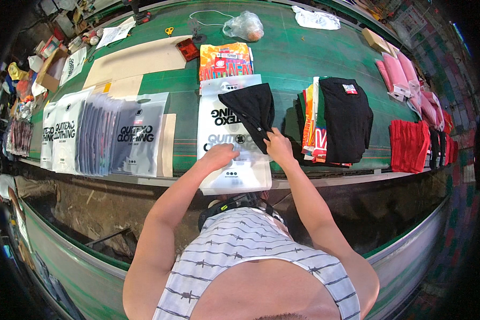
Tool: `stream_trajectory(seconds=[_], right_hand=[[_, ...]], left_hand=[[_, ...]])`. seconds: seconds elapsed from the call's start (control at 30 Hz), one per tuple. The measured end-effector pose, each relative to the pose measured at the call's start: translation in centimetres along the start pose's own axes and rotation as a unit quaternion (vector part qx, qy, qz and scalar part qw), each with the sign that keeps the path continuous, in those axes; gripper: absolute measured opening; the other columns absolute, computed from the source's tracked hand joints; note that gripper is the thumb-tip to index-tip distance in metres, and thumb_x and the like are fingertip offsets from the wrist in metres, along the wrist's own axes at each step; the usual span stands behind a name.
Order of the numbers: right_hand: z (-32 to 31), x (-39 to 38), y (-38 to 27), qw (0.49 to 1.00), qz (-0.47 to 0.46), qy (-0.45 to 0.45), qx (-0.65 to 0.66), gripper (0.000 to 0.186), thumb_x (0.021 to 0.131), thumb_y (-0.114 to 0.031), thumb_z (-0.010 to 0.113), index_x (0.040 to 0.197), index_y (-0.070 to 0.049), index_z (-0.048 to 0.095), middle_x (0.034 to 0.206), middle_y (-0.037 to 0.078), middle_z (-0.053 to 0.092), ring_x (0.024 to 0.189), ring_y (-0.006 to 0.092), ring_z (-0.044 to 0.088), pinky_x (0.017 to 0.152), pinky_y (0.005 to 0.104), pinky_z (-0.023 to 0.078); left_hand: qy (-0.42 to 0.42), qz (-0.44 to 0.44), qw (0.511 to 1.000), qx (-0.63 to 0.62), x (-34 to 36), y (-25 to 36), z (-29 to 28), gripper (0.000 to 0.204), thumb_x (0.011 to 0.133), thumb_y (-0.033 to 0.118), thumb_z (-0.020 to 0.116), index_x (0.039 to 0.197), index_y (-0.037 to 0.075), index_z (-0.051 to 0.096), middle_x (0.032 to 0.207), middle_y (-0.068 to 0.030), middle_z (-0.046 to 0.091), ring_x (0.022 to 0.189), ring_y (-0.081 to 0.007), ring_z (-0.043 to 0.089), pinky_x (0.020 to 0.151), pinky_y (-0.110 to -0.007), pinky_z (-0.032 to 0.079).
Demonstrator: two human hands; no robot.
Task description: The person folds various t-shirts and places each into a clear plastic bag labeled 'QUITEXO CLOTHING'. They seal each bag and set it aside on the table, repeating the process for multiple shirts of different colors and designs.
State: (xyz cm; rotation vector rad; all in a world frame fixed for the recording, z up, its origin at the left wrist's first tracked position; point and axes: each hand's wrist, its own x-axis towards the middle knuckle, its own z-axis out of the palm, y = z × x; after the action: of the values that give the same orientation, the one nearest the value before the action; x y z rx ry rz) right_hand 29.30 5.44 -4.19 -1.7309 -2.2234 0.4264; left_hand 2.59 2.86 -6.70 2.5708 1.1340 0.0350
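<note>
A black folded garment point(256, 109) lies slanted across a printed white plastic bag point(234, 181) at the front edge of the green table. My right hand point(279, 147) is closed on the garment's lower corner. On the bag's left side rests my left hand point(220, 156), fingers curled onto the plastic; what lies under them is partly hidden. Behind the bag lies an orange printed T-shirt point(225, 56), folded. To the right stands a stack of folded T-shirts, a black T-shirt point(346, 125) uppermost.
Filled plastic bags point(93, 136) stand in a row at left, beside cardboard point(141, 61). Toward the back are yellow scissors point(169, 31), a red box-like object point(188, 49) and a clear bag point(244, 26). Pink packages point(399, 74) and red folded cloth point(409, 145) lie at right.
</note>
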Motion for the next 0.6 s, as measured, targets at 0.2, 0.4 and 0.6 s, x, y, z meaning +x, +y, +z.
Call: stream_trajectory(seconds=[0.2,0.4,0.6], right_hand=[[-0.3,0.4,0.4,0.999,0.010,-0.033,0.007,0.024,0.093,-0.017,0.067,0.111,-0.002,0.068,0.132,0.021,0.061,0.097,0.0457,0.069,0.085,0.0517,0.057],[-3.1,0.2,0.4,0.997,-0.037,0.056,0.028,0.028,0.090,-0.014,0.069,0.116,-0.002,0.071,0.130,0.022,0.063,0.099,0.0435,0.069,0.086,0.0498,0.057],[-13.6,-2.7,-3.8,0.993,-0.098,0.036,0.053,0.027,0.084,-0.009,0.073,0.109,0.000,0.074,0.127,0.020,0.066,0.099,0.0413,0.069,0.087,0.0474,0.056]], left_hand=[[-0.034,0.033,0.998,0.033,-0.1,0.3,-2.0,0.018,0.084,0.002,0.061,0.097,0.006,0.072,0.104,-0.0163,0.063,0.102,-0.0356,0.067,0.084,-0.046,0.057],[-0.053,-0.013,0.999,-0.002,-0.7,0.7,-3.2,0.015,0.080,-0.002,0.063,0.092,0.001,0.071,0.112,-0.0192,0.060,0.105,-0.0380,0.066,0.089,-0.048,0.057],[0.007,-0.071,0.997,0.017,-0.9,-0.2,-3.4,0.014,0.080,-0.001,0.063,0.091,0.000,0.071,0.121,-0.0206,0.059,0.111,-0.0386,0.063,0.092,-0.047,0.056]])
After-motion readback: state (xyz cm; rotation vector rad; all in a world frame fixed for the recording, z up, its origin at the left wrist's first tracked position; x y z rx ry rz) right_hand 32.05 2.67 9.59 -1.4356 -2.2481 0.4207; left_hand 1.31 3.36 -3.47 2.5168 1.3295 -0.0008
